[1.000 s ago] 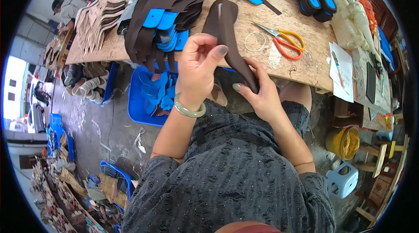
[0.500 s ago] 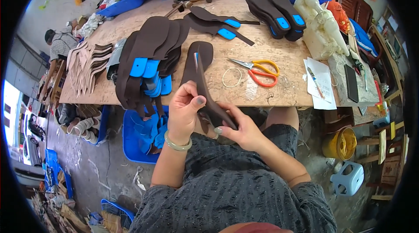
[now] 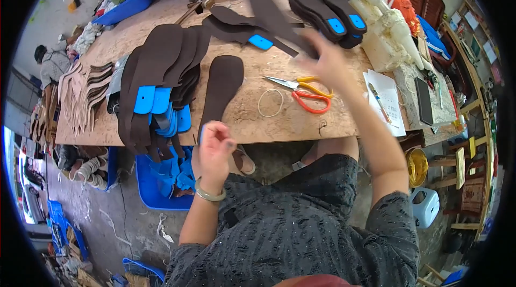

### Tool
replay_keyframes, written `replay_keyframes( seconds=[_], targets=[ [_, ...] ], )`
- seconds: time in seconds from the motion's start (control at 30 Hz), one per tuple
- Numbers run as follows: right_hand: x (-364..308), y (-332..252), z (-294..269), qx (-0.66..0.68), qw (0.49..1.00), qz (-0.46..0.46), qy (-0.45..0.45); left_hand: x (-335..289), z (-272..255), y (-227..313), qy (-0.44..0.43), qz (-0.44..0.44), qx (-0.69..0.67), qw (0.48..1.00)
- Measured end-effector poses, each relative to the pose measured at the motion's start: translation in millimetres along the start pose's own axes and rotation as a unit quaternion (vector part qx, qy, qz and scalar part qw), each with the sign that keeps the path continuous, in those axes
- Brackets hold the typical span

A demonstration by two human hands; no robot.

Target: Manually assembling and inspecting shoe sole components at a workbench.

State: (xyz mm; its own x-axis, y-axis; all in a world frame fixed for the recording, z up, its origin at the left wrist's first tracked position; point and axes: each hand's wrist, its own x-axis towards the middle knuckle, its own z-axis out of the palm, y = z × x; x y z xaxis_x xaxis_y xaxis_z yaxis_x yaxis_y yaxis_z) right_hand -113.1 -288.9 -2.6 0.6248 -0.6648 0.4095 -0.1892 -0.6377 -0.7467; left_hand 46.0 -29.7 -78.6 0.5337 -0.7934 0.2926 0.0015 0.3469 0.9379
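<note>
Grey workshop floor [image 3: 142, 233], scattered with scraps, spreads beneath a wide wooden tabletop [image 3: 250, 128], whose near edge bends across the view. Below that edge, to the left, sits a blue tub [image 3: 161, 202] of blue cut pieces. On the left half of the tabletop lies a big overlapping stack of dark brown insoles [image 3: 161, 53] with bright blue tabs at the near ends; a smaller stack of tabbed insoles [image 3: 310, 5] lies at the far right. White sheets [image 3: 391, 96] with a pen on them rest at the right edge. One single dark brown insole [image 3: 224, 77] lies flat between the big stack and the scissors, its narrow end running toward the near edge. Another, the blurred insole [image 3: 273, 14], slants above the tabletop beside the far-right stack, and the right hand [image 3: 328, 60], also blurred, has its grip closed on the near end. At the near edge, the left hand [image 3: 216, 152] overlaps the flat insole's narrow end, fingers bent and drawn narrow; whether they touch or hold anything cannot be told. Orange-and-yellow-handled scissors [image 3: 294, 84] lie slightly spread near the right forearm, and just left of them a thin pale loop [image 3: 259, 104].
</note>
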Motion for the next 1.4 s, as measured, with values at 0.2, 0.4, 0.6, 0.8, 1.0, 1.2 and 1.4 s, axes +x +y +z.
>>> replay_keyframes(
  seconds=[0.2, 0.4, 0.6, 0.8, 1.0, 1.2, 1.4],
  targets=[
    [117.2, 112.1, -63.0, -0.482, 0.859, 0.002, 0.174, -30.0, -10.1, 7.0, -0.105, -0.175, -0.082, 0.976],
    [155.1, 102.5, 59.2, -0.270, 0.960, -0.078, 0.022, -13.7, -39.9, 71.6, -0.618, 0.042, -0.172, 0.766],
    [185.5, 119.1, 141.0, -0.393, 0.910, -0.131, -0.005, -9.8, -59.5, 107.5, -0.615, 0.015, 0.022, 0.788],
    [200.7, 122.7, 159.1, -0.453, 0.880, -0.129, -0.069, -4.9, -73.9, 121.0, -0.622, 0.018, 0.070, 0.779],
    [191.6, 103.1, 95.7, -0.433, 0.887, -0.125, 0.099, -16.3, -61.0, 115.2, -0.629, 0.091, 0.032, 0.772],
    [130.5, 27.5, 6.2, 0.035, 0.997, 0.040, 0.062, -33.6, -54.6, 111.3, -0.558, 0.156, 0.077, 0.812],
    [3.3, -60.3, 4.3, 0.327, 0.941, 0.075, -0.039, -14.0, -25.4, 94.1, -0.066, -0.040, -0.071, 0.994]
  ],
)
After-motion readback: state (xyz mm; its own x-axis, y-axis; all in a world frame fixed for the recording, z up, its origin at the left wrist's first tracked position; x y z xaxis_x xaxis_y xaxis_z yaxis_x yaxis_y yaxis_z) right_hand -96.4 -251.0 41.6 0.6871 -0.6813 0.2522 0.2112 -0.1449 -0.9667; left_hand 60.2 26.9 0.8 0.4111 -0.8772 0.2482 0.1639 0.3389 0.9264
